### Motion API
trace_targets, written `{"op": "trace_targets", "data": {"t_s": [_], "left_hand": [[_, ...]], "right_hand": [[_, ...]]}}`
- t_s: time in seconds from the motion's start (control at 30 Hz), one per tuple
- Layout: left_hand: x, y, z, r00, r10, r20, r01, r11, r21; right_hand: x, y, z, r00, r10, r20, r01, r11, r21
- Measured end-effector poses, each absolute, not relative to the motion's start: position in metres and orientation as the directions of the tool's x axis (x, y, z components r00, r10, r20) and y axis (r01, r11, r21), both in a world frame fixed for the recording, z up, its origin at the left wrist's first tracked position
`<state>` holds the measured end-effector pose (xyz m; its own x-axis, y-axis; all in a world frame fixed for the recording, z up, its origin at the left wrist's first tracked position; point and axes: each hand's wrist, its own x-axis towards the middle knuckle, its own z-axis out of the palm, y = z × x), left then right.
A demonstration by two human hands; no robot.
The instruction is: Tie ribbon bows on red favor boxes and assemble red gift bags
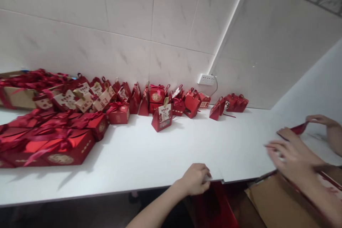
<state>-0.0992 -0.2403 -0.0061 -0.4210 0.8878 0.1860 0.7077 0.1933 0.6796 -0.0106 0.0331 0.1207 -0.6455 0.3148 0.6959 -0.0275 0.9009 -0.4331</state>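
Note:
My left hand [196, 180] is closed at the table's front edge, its fingers curled around something small and pale that I cannot make out. Below it stands a dark red container or bag [213, 208], partly hidden. My right hand [288, 160] is blurred by motion above an open cardboard box [275, 196]. Its fingers are bent together, and a small whitish spot shows between them, too smeared to name. Farther along the table, a red gift box with a pale printed front [163, 118] stands upright, apart from both hands.
Another person's hands [319, 119] hold a dark red piece [299, 128] at the right. Red ribboned gift boxes [61, 146] fill the table's left side. Smaller red boxes [192, 103] line the wall. A power strip [207, 79] hangs there. The white table [139, 156] ends in front.

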Motion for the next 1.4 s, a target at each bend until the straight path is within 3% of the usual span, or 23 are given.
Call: {"op": "trace_targets", "data": {"t_s": [0.13,0.23,0.4,0.53,0.7,0.87,1.0,1.2,1.33,1.4], "left_hand": [[-0.102,-0.294,-0.002,-0.507,0.846,0.165,0.615,0.221,0.756],[-0.105,-0.333,-0.001,-0.628,0.768,0.126,0.508,0.283,0.813],[-0.110,-0.377,-0.005,-0.807,0.590,0.023,0.168,0.193,0.967],[-0.113,-0.396,-0.007,-0.839,0.544,-0.019,0.054,0.118,0.992],[-0.116,-0.407,0.000,-0.852,0.522,-0.047,-0.020,0.059,0.998],[-0.129,-0.420,0.012,-0.958,0.282,0.048,0.032,-0.062,0.998],[-0.141,-0.425,0.016,-0.986,0.079,0.150,0.156,0.070,0.985],[-0.130,-0.394,0.032,-0.938,0.122,0.323,0.332,0.061,0.941],[-0.121,-0.376,0.046,-0.930,0.181,0.319,0.322,-0.011,0.947],[-0.122,-0.374,0.045,-0.939,0.181,0.291,0.290,-0.035,0.956]], "right_hand": [[-0.109,-0.059,0.081,-0.841,0.150,0.520,-0.223,0.779,-0.586],[-0.184,-0.130,0.060,-0.877,0.083,0.474,-0.292,0.690,-0.662],[-0.272,-0.192,0.045,-0.885,0.237,0.400,-0.223,0.539,-0.812],[-0.301,-0.199,0.036,-0.888,0.344,0.304,-0.128,0.451,-0.883],[-0.291,-0.203,0.030,-0.896,0.376,0.235,-0.095,0.356,-0.930],[-0.242,-0.208,0.026,-0.867,0.456,0.201,-0.137,0.170,-0.976],[-0.197,-0.208,0.026,-0.870,0.490,0.052,-0.099,-0.069,-0.993],[-0.147,-0.226,0.044,-0.942,0.289,-0.169,0.064,-0.340,-0.938],[-0.133,-0.238,0.054,-0.955,0.130,-0.267,0.181,-0.458,-0.870],[-0.134,-0.240,0.051,-0.938,0.192,-0.287,0.171,-0.463,-0.870]]}}
